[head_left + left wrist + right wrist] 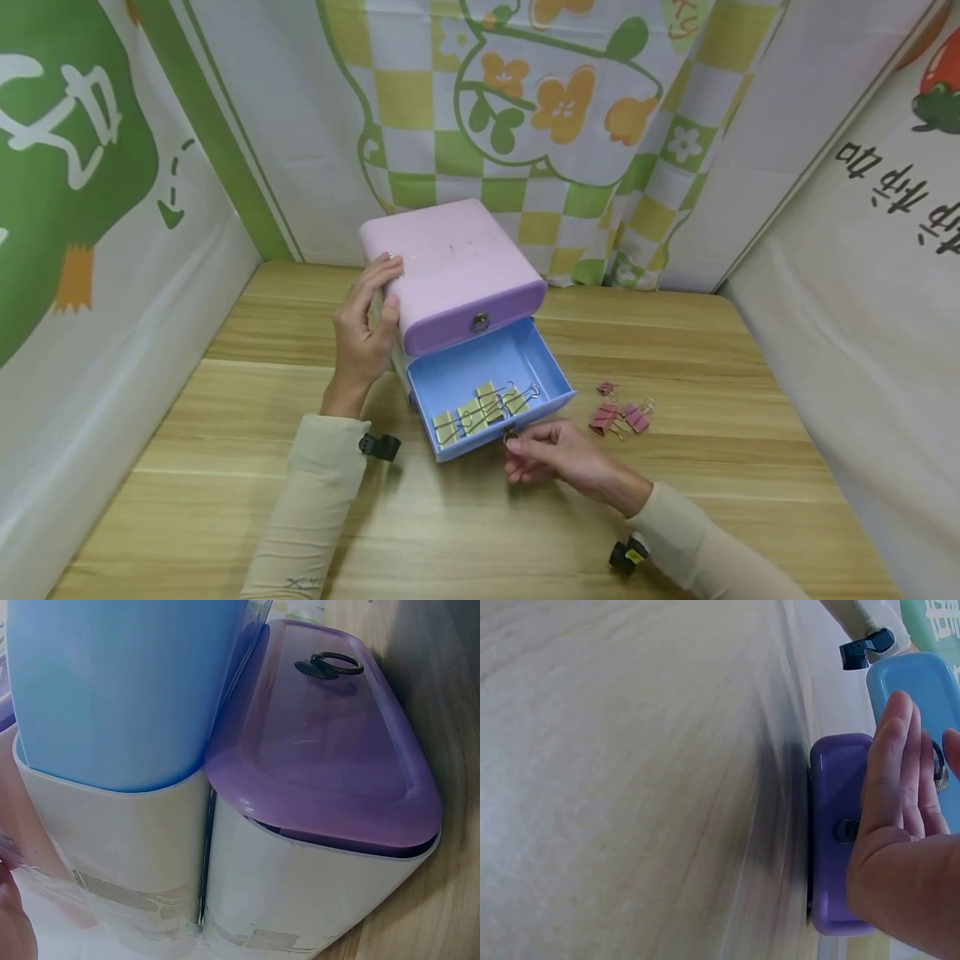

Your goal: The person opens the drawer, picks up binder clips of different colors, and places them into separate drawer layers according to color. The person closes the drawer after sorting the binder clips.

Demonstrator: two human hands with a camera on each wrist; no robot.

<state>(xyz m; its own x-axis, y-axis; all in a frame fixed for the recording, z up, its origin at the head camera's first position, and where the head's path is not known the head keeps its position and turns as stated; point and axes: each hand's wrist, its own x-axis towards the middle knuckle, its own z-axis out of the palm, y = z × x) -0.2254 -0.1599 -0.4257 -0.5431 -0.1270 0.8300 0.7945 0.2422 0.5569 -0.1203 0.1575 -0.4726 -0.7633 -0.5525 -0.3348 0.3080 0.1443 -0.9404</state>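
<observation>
A small drawer cabinet with a pink top (457, 258) stands on the table, its blue drawer (480, 362) pulled out. Several yellow binder clips (487, 404) lie inside along the drawer's front. At that front, my right hand (562, 458) pinches the ring pull (511, 437) between thumb and fingers; the ring (939, 761) also shows by the fingers in the right wrist view. My left hand (363, 325) rests on the cabinet's left side, fingertips on the edge of the top. Below the blue drawer, a purple drawer (322, 735) with its own ring pull (337, 664) sits nearly closed.
Three pink binder clips (606, 418) lie on the wooden table (712, 467), right of the drawer. A patterned curtain (525, 125) hangs behind the cabinet, with printed cloth walls (862, 317) on both sides. The upper purple front (450, 325) is closed.
</observation>
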